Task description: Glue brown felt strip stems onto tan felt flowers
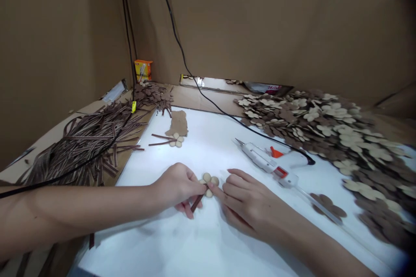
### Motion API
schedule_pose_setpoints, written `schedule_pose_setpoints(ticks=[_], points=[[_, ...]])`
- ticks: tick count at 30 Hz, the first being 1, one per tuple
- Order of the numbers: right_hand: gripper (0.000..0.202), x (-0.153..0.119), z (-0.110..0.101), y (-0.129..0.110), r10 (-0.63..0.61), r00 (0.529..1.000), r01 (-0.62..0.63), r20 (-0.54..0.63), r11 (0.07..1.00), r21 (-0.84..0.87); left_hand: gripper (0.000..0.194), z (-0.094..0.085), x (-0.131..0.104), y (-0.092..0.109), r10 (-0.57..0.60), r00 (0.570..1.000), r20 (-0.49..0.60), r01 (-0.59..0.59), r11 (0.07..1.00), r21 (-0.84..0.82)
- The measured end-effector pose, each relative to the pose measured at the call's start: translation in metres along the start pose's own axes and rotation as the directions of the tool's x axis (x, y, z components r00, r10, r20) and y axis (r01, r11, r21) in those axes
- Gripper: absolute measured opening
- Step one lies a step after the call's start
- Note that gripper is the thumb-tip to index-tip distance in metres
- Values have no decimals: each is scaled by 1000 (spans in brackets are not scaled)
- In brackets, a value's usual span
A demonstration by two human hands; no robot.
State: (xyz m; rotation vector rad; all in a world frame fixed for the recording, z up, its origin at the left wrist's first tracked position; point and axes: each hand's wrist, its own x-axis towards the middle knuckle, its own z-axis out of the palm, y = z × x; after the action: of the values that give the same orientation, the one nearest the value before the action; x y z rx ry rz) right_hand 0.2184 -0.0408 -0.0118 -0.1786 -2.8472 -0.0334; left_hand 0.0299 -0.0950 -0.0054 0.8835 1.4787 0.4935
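Observation:
My left hand (182, 186) is closed, pinching a narrow brown ribbon strip (196, 203) whose upper end lies at the middle of a beige flower cutout (207, 178). The flower rests flat on the white work surface. My right hand (243, 197) has its index finger stretched out, its tip pressing at the flower's centre beside my left fingertips. Its other fingers are loosely bent and grip nothing. Farther back lies another beige flower (176, 140) with brown ribbon tails, touching a piece of brown cardboard (178, 122). Fingers hide part of the joint between ribbon and flower.
A white glue gun (260, 158) with an orange trigger lies to the right, its black cable (208, 98) running back. A brown flower (329, 205) is near its glue stick. Flower cutouts (351, 136) are piled at right, ribbon strips (94, 138) at left. Cardboard walls (260, 21) stand behind.

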Motion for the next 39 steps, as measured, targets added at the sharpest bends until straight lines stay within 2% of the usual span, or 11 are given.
schedule_pose_setpoints(ticks=[5,8,12,14,16,19,23,26,29,32,39], points=[[32,-2,1,-1,32,999,-31,-12,997,66,13,-4,2,-2,-12,1000,16,12,1000,8],[33,-5,-1,5,101,994,-107,39,967,230,13,-4,2,-2,3,1000,0,-3,1000,23],[33,-10,-5,16,219,969,-244,111,818,520,12,-3,0,0,4,1000,-3,-3,999,43],[33,-11,-6,20,284,951,-297,118,745,598,11,-3,-1,1,-4,1000,-6,5,999,46],[32,-11,-6,20,335,935,-332,115,715,615,10,-3,-1,2,-14,1000,-3,14,999,42],[32,-9,-5,14,333,941,-311,64,770,557,8,-3,-1,2,-19,1000,14,19,1000,22],[35,-8,-3,7,196,980,-175,-12,898,403,9,-4,0,1,-10,1000,26,10,1000,-2],[29,-12,-2,5,98,995,-95,6,947,306,11,-4,0,0,-22,999,33,22,1000,-5],[31,-17,0,7,63,997,-70,38,976,205,11,-4,0,0,-29,999,37,30,999,-15],[29,-17,-2,6,81,996,-86,42,986,145,10,-4,1,-1,-27,999,43,28,999,-29],[24,-9,-2,-17,62,993,-68,-104,996,-54,11,-3,2,-4,-42,998,39,44,996,-74]])
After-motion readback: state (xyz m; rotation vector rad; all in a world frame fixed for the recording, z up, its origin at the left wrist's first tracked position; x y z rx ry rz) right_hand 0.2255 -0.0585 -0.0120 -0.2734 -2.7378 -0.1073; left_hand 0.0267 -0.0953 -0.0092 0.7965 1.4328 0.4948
